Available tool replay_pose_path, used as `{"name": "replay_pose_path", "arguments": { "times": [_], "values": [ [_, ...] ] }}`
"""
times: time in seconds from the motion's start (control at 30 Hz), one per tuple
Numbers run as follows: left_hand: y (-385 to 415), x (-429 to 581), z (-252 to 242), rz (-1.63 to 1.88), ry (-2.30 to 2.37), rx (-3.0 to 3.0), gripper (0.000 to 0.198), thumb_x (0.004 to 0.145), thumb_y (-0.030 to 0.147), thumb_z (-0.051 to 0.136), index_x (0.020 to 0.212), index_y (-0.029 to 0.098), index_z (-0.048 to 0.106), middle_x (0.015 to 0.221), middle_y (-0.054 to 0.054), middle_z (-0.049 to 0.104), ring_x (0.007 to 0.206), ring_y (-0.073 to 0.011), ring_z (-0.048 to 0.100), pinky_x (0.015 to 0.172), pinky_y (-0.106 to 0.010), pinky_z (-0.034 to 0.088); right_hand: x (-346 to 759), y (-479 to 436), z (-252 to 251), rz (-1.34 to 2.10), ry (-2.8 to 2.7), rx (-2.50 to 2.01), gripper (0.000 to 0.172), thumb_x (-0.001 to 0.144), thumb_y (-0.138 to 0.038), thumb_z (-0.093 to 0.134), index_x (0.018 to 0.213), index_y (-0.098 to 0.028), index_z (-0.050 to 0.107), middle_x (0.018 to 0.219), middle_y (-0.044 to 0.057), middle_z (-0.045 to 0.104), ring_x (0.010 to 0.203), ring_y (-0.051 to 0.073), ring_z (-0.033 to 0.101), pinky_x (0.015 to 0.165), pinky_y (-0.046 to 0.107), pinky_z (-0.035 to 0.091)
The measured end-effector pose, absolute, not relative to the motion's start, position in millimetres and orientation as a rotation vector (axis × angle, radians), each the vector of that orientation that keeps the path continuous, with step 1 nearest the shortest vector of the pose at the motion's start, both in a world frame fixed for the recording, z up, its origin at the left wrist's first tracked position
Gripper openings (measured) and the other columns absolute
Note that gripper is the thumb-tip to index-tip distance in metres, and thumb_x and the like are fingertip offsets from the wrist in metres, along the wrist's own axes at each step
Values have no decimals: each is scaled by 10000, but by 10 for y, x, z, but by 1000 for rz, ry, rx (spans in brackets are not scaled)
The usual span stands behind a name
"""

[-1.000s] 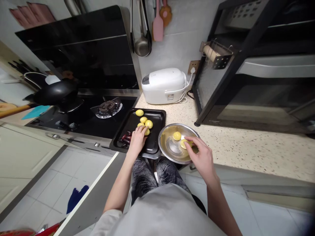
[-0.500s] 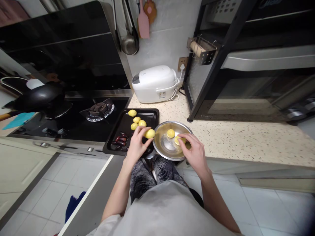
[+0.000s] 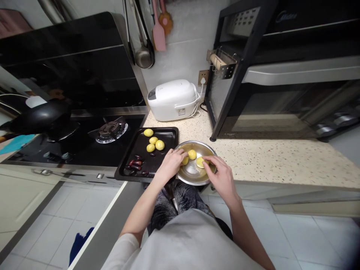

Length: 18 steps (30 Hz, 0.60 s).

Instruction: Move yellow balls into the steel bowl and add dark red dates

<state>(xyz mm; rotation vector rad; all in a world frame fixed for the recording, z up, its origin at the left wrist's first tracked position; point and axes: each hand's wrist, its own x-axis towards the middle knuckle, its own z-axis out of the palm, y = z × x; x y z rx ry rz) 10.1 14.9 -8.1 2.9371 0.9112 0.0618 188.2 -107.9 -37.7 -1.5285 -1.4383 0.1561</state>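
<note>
4 yellow pieces lie on the tray; at the bowl, my left hand curls around 1 piece, my right hand pinches another.

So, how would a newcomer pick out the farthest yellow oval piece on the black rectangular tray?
Start at the rounded white appliance, then look in front of it, to the left, for the black rectangular tray. The yellow oval piece lies near the tray's far edge. It is the backmost; three other yellow pieces cluster nearer the tray's middle.
</note>
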Motion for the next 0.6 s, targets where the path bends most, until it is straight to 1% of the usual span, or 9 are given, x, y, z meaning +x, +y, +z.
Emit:
{"name": "replay_pose_path", "arguments": {
  "times": [0.13,0.4,0.6],
  "values": [
    [127,123,-77,69,953,2929,170,979,147,623,1142,191,628,1237,-92,689,1152,-268,652,942,-395,467,1898,-1077,-384,161,-1440,-1532,149,1018,-307,573,1033,-227,698,1032,81,769,988,274,708,888,431,548],
    [105,69,-126,212,988,2918,216,984,234,659,1191,185,623,1300,-100,659,1193,-286,623,968,-412,501,1893,-1052,-421,179,-1467,-1518,153,1015,-310,580,1044,-221,701,1039,85,771,988,276,708,891,434,552],
    [106,10,-146,327,922,2871,218,980,272,672,1177,189,631,1280,-97,650,1167,-282,619,992,-420,533,1895,-1040,-462,157,-1477,-1501,142,1015,-301,585,1041,-223,701,1041,78,771,989,270,712,887,422,552]
  ]
}}
